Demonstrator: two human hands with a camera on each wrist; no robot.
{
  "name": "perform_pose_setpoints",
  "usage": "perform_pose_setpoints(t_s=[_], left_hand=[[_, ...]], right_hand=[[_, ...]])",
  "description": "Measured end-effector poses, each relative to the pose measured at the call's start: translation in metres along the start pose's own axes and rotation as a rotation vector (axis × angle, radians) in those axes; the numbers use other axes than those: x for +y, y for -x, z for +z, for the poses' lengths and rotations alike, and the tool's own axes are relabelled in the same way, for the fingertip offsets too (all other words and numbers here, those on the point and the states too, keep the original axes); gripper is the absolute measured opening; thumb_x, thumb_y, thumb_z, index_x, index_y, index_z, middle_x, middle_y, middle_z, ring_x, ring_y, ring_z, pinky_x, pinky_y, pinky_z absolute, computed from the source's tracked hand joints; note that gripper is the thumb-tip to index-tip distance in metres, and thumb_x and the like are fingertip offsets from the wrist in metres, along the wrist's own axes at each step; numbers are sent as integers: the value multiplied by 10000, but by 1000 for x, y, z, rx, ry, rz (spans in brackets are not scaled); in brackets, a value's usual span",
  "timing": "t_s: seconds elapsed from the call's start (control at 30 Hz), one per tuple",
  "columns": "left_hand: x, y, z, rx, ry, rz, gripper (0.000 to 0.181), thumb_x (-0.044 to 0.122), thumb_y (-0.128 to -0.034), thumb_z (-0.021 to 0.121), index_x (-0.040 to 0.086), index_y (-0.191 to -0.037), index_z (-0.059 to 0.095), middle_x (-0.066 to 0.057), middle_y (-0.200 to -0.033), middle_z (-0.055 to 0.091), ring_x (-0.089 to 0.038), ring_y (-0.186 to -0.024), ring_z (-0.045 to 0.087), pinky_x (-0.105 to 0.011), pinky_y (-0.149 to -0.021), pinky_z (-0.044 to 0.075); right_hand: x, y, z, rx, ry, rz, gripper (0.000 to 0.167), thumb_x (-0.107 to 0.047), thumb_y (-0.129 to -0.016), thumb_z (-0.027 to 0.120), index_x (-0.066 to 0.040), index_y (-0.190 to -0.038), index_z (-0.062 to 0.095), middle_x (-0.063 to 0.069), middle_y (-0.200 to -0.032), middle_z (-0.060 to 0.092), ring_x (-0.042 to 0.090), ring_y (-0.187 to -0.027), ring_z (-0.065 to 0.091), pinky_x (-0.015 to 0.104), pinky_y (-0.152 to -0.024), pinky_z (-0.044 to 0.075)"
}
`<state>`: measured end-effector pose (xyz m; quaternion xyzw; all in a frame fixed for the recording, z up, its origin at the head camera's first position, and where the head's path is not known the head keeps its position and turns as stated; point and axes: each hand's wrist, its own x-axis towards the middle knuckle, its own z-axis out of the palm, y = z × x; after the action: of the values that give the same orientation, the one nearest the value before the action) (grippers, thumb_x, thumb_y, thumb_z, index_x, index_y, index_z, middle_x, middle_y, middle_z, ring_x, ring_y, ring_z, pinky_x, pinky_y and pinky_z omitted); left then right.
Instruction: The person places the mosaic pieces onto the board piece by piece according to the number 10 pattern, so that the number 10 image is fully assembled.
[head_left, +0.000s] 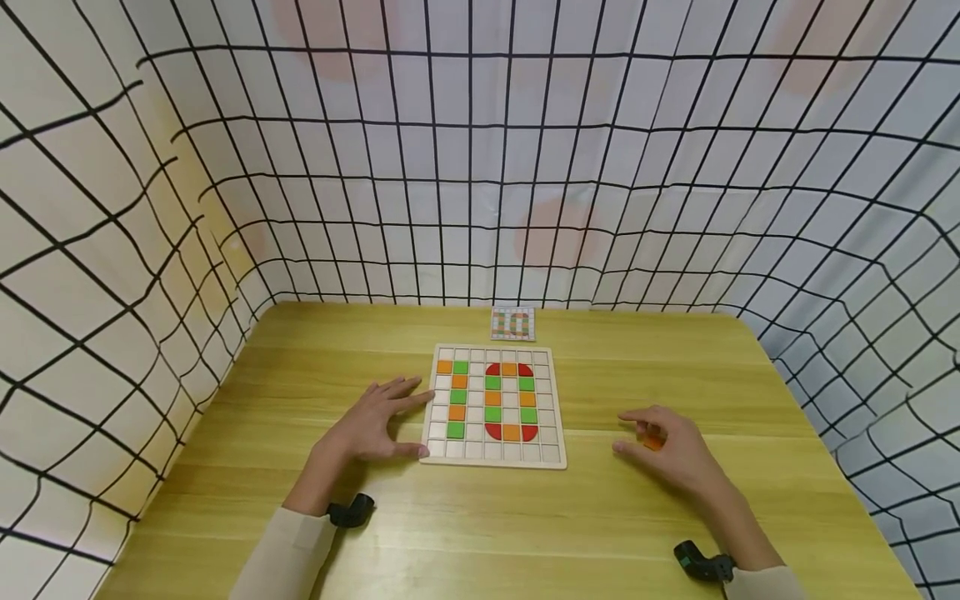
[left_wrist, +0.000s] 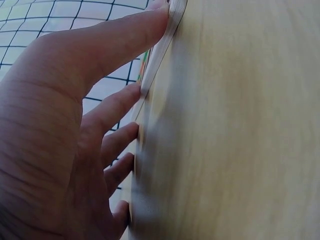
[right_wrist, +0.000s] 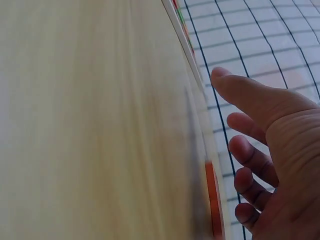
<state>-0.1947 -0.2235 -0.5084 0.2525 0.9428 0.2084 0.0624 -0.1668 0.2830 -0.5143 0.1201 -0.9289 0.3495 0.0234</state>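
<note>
A square grid board (head_left: pixel 551 452) lies on the table, with orange and green square tiles and red rounded corner pieces forming a one-like figure and a ring. My left hand (head_left: pixel 372 423) is at the board's left side; its thumb touches the near left corner and its index finger touches the edge higher up. In the left wrist view, the fingers (left_wrist: pixel 120 142) are spread. To the right of the board, my right hand (head_left: pixel 678 450) hovers with loosely bent fingers, nothing between them. Orange tiles (right_wrist: pixel 214 200) lie on the table beneath it, partly hidden by the hand in the head view.
A small printed card (head_left: pixel 513 323) with a coloured grid pattern lies behind the board. The wooden table (head_left: pixel 465 533) reaches back to a white wall covering with black grid lines (head_left: pixel 487 200), which also rises on both sides.
</note>
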Motion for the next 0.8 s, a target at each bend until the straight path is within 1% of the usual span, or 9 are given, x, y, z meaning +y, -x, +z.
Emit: perform_pose_setpoints(t_s=[0.17,0.27,0.37,0.43,0.5,0.6,0.7,0.8], left_hand=[[1,0,1,-6,2,-3,899,664,-794,734,307,-1569,452,-72,-1702,291,-381,-1574,244,-676,-1260,140],[0,0,1,-5,8,-4,900,662,-791,740,305,-1567,456,-76,-1702,290,-383,-1575,241,-676,-1261,135],[0,0,1,-3,16,-3,899,655,-789,747,303,-1565,460,-78,-1702,291,-384,-1575,240,-675,-1262,130],[0,0,1,-2,18,0,899,651,-790,750,297,-1564,462,-83,-1701,293,-390,-1573,243,-681,-1259,131],[0,0,1,-2,18,3,899,651,-791,751,294,-1564,462,-86,-1700,294,-395,-1570,246,-688,-1256,131],[0,-1,1,-5,21,5,898,653,-793,751,296,-1565,461,-87,-1700,293,-397,-1570,244,-690,-1255,128],[0,-1,1,-8,27,3,900,653,-791,751,304,-1566,457,-81,-1703,287,-390,-1575,236,-682,-1260,120],[-2,-1,2,-3,22,1,900,658,-793,748,303,-1567,456,-83,-1702,288,-390,-1574,238,-685,-1259,119]], right_hand=[[13,16,-12,6,13,26,462,-439,-851,843,-233,-1251,737,-19,-921,620,136,-829,534,244,-709,461],[22,24,-19,10,21,48,483,-443,-850,843,-233,-1269,728,-20,-925,617,118,-844,532,175,-744,473],[31,31,-26,10,32,66,503,-446,-854,837,-219,-1286,715,-11,-915,587,107,-843,508,111,-755,457],[36,35,-30,10,53,68,510,-448,-859,832,-204,-1292,714,-4,-902,563,106,-829,480,135,-713,432],[40,38,-33,11,70,72,510,-449,-862,829,-194,-1290,717,-5,-890,549,102,-808,455,193,-665,390],[44,39,-35,7,87,76,497,-450,-873,819,-176,-1278,726,-6,-879,539,103,-780,431,252,-638,333],[46,39,-35,8,83,96,470,-464,-874,813,-185,-1246,743,-11,-871,546,99,-766,441,253,-630,344],[46,36,-34,15,61,116,418,-469,-879,807,-202,-1199,764,-18,-878,583,99,-758,468,244,-617,383]])
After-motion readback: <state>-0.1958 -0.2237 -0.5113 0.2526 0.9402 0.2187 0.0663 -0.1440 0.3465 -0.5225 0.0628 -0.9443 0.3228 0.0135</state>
